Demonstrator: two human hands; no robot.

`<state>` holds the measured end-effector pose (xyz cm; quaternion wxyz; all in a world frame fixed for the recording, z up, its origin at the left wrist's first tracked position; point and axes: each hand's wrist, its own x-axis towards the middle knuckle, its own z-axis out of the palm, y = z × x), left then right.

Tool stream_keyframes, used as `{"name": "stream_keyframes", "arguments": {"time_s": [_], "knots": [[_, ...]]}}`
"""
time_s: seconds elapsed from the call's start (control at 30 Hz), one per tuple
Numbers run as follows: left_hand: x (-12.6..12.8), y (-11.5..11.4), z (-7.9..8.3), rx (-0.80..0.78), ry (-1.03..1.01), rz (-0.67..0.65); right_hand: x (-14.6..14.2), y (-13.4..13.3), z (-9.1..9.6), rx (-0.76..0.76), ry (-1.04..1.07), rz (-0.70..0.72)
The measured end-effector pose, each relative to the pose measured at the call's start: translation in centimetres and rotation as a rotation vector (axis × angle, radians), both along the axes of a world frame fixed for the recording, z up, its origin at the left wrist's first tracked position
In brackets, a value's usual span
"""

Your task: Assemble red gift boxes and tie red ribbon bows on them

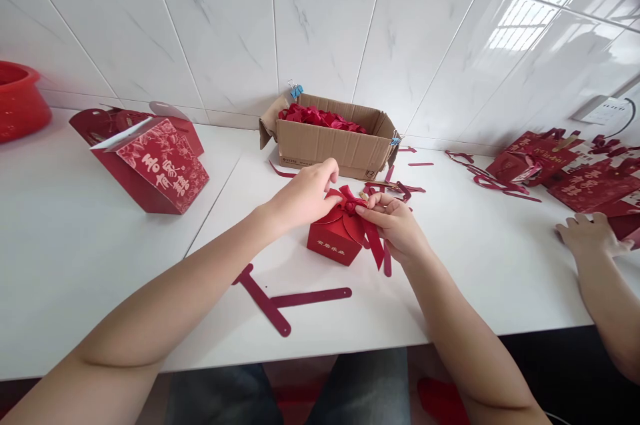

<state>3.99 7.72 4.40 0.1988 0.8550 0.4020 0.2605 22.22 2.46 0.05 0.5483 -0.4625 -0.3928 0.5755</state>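
Note:
A small red gift box (334, 242) with gold lettering stands on the white table, its rounded top flaps folded inward. A red ribbon (373, 238) is tied in a bow on its top, one tail hanging down the right side. My right hand (393, 219) pinches the ribbon at the right of the knot, between thumb and fingers. Over the left of the box top is my left hand (311, 190), fingers bent and the thumb apart from them, its tip near the flaps. Its far fingers are partly hidden.
A cardboard box (333, 145) of red ribbons stands behind. Dark red strips (310, 297) lie in front. Larger red gift boxes (163, 168) stand left, beside a red pot (20, 101). Several red boxes (540, 158) and another person's hand (593, 235) are at right.

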Motion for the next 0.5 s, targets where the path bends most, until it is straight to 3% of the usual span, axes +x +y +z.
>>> {"name": "stream_keyframes", "arguments": {"time_s": [0.13, 0.37, 0.5], "knots": [[-0.2, -0.7, 0.8, -0.121, 0.095, -0.082, -0.3, -0.2, 0.2, 0.013, -0.052, 0.019], [0.8, -0.7, -0.2, 0.041, 0.108, -0.118, 0.2, -0.1, 0.0, 0.037, -0.106, 0.064], [0.9, -0.5, -0.6, 0.15, 0.155, -0.075, 0.9, -0.1, 0.7, 0.042, -0.124, 0.164]]}}
